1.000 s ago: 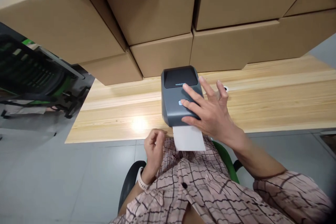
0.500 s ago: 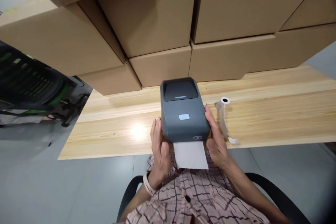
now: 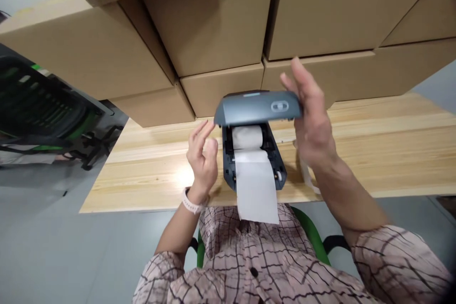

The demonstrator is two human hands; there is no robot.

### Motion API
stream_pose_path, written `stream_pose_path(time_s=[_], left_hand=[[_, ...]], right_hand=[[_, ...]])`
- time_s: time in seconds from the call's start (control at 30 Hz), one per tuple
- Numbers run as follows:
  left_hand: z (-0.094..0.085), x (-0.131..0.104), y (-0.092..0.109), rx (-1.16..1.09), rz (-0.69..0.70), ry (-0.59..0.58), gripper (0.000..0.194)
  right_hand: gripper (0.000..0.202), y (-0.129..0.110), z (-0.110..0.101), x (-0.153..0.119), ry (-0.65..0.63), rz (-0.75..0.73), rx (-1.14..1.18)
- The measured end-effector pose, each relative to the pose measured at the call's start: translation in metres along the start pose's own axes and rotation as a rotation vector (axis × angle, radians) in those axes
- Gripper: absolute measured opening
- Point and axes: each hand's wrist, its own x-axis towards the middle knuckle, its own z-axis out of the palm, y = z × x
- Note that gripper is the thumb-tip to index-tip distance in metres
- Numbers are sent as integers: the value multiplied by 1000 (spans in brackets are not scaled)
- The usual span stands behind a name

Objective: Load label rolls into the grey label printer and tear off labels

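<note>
The label printer's base sits on the wooden table with its grey lid tilted up. Inside lies a white paper roll, and its paper strip runs out over the front edge. My left hand is at the lid's left corner, fingers apart, fingertips at its edge. On the lid's right end is my right hand, fingers spread and slightly blurred, palm side against the lid. Neither hand is wrapped round anything.
Stacked cardboard boxes stand behind the printer along the table. A loose white strip lies to the right, partly hidden by my right hand and wrist. A dark chair stands at the left.
The printer's lid has swung up, showing the paper roll inside. Both hands have moved from the printer's lower sides up to the lid's ends.
</note>
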Motion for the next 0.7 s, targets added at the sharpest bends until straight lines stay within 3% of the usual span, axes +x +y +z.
stream_pose_path(time_s=[0.13, 0.27, 0.37, 0.53, 0.6, 0.7], left_hand=[[10, 19, -28, -115, -428, -41, 36], [10, 12, -33, -210, -765, -286, 72], [7, 6, -29, -178, -821, -448, 91], [7, 5, -30, -133, -801, -547, 84], [8, 5, -31, -110, -794, -554, 81], [9, 6, -30, -62, -772, -576, 79]], right_hand=[[75, 8, 4, 64, 156, -116, 5], [81, 17, 0, 108, 164, -93, -91], [81, 17, -5, 122, 106, -26, -281], [66, 11, 2, 96, 153, -100, -530], [54, 15, 9, 75, -32, -142, -509], [59, 33, 20, 52, -555, -98, -489]])
